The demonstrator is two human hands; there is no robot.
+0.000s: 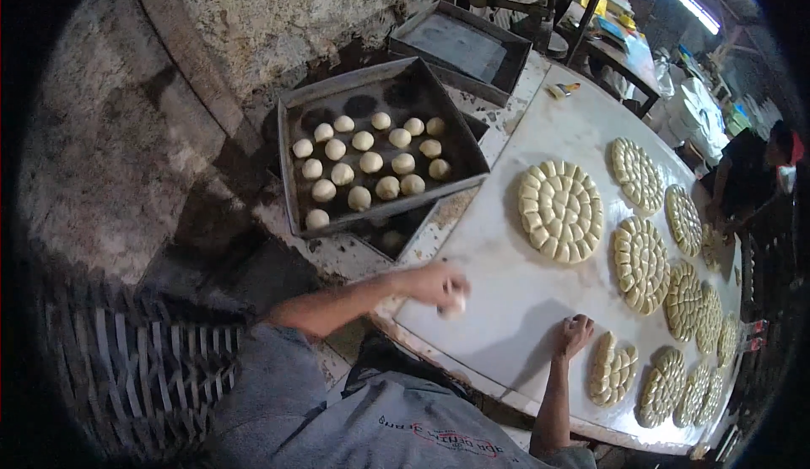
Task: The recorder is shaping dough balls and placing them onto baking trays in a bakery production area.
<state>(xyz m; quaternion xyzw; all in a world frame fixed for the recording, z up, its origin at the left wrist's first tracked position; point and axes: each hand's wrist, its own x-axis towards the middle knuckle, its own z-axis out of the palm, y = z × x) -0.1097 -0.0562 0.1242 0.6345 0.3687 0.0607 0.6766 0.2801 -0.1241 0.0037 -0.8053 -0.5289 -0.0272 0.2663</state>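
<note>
Left hand [434,285]: you are gripping one pale dough ball [455,305], blurred, at its fingertips, over the tabletop [481,245]. Ball: round, showing no long axis, lying to the left of your right hand [575,336]. Right hand: fingers are curling beside the U-shaped dough piece [612,374]; whether they are holding anything, cannot tell.

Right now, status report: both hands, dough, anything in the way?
Left hand blurred, pale dough ball at its fingers. Right hand curled over the tabletop, grip unclear. Possible obstacle: notched dough cluster, right of that hand.
</note>
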